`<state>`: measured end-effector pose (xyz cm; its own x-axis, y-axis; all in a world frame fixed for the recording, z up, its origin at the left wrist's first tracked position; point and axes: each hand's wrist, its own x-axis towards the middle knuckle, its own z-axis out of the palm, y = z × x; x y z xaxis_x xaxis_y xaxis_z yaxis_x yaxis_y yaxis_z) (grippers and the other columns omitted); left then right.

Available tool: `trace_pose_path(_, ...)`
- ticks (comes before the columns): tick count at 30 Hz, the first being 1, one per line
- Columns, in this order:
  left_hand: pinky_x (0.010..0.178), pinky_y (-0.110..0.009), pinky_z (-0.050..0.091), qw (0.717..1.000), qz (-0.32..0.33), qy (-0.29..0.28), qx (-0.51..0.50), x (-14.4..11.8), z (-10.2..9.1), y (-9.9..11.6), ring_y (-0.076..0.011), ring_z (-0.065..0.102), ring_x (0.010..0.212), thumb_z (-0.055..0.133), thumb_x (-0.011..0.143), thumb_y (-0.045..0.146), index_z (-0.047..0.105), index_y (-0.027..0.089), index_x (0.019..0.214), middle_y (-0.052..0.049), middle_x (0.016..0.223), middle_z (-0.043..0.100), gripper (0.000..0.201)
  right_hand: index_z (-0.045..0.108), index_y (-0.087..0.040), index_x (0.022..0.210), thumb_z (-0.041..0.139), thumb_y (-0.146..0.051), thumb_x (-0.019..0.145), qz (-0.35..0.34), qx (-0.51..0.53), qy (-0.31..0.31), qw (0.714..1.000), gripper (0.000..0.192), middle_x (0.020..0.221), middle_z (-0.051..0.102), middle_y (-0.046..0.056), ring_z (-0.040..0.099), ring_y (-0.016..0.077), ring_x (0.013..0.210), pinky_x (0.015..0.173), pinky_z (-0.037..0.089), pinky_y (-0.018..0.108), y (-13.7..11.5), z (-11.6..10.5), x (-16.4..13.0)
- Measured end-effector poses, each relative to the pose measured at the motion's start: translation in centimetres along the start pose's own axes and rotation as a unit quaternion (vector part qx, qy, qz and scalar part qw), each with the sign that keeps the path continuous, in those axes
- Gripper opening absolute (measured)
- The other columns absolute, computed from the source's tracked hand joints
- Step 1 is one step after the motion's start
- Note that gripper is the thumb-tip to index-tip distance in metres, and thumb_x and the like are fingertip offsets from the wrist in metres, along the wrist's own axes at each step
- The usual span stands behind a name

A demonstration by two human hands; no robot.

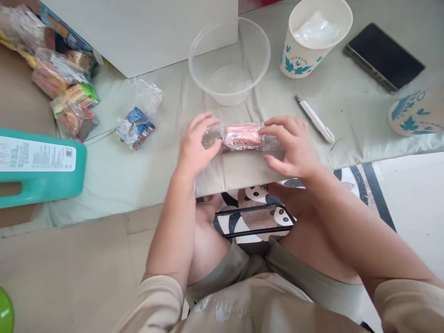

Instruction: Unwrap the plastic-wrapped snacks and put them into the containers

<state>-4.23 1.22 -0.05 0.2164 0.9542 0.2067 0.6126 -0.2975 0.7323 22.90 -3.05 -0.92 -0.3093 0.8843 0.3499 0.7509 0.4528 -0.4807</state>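
Note:
A pink snack bar in a clear wrapper (242, 136) lies on the pale green cloth (138, 175) near its front edge. My left hand (196, 147) grips the wrapper's left end between thumb and fingers. My right hand (290, 147) pinches the wrapper's right end. Just behind the bar stands an empty clear plastic bowl (229, 60).
A white utility knife (315, 119) lies right of my hands. Behind it are a paper cup with plastic inside (314, 39), a phone (384, 56) and another cup (416, 113). To the left: a small wrapped snack (136, 127), a pile of snack packets (62, 88), a teal jug (38, 166), a white box (145, 32).

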Motion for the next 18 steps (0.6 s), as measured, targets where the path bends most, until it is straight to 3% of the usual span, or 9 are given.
trace_pose_path(2,0.105,-0.039,0.053,1.000,-0.006,0.001,0.001,0.2,0.3,0.1,-0.0231,0.069,0.115,0.066,0.084,0.023,0.070,0.024,0.092,-0.006,0.120,0.074,0.009,0.067,-0.027,0.119,0.064,-0.038,0.084,-0.004,-0.011,-0.010,1.000,0.037,0.125,0.068,0.011,0.061,0.0342,0.115,0.099,0.043,0.055,-0.1,0.2,0.0)
trace_pose_path(6,0.082,-0.029,0.055,0.995,-0.039,0.066,-0.066,0.5,0.5,0.1,-0.0166,0.069,0.084,0.063,0.091,0.029,0.066,0.023,0.085,-0.001,0.085,0.072,0.009,0.074,-0.026,0.096,0.058,-0.035,0.094,0.073,-0.043,0.084,0.993,0.018,0.104,0.071,0.010,0.065,0.0294,0.100,0.091,0.047,0.050,0.0,0.7,0.4)
trace_pose_path(10,0.068,-0.026,0.051,0.985,-0.073,0.108,-0.114,0.7,0.5,0.5,-0.0130,0.062,0.070,0.065,0.091,0.032,0.063,0.022,0.082,0.001,0.076,0.066,0.014,0.074,-0.025,0.090,0.057,-0.037,0.096,0.130,-0.002,0.146,0.981,0.022,0.079,0.064,0.006,0.062,0.0232,0.076,0.075,0.050,0.042,-0.4,0.7,1.5)
trace_pose_path(14,0.072,-0.026,0.053,0.979,-0.091,0.121,-0.134,1.1,0.7,0.9,-0.0133,0.064,0.075,0.062,0.093,0.033,0.060,0.023,0.083,0.000,0.079,0.065,0.015,0.072,-0.025,0.094,0.055,-0.042,0.100,0.208,0.057,0.194,0.957,0.026,0.055,0.047,-0.003,0.050,0.0163,0.052,0.063,0.049,0.037,-1.7,0.7,3.0)
trace_pose_path(16,0.072,-0.026,0.055,0.977,-0.100,0.135,-0.132,1.4,0.8,1.0,-0.0135,0.065,0.077,0.060,0.095,0.035,0.059,0.023,0.083,0.000,0.079,0.065,0.017,0.070,-0.025,0.100,0.050,-0.044,0.103,0.213,0.098,0.206,0.950,0.028,0.061,0.056,-0.001,0.059,0.0171,0.056,0.066,0.054,0.037,-2.3,0.8,3.6)
trace_pose_path(18,0.070,-0.025,0.054,0.973,-0.107,0.149,-0.137,1.5,0.7,1.0,-0.0130,0.065,0.075,0.060,0.095,0.037,0.058,0.023,0.083,0.000,0.078,0.064,0.019,0.067,-0.026,0.112,0.043,-0.042,0.105,0.189,0.128,0.208,0.951,0.030,0.089,0.072,0.005,0.073,0.0208,0.077,0.075,0.059,0.039,-2.7,1.0,3.8)
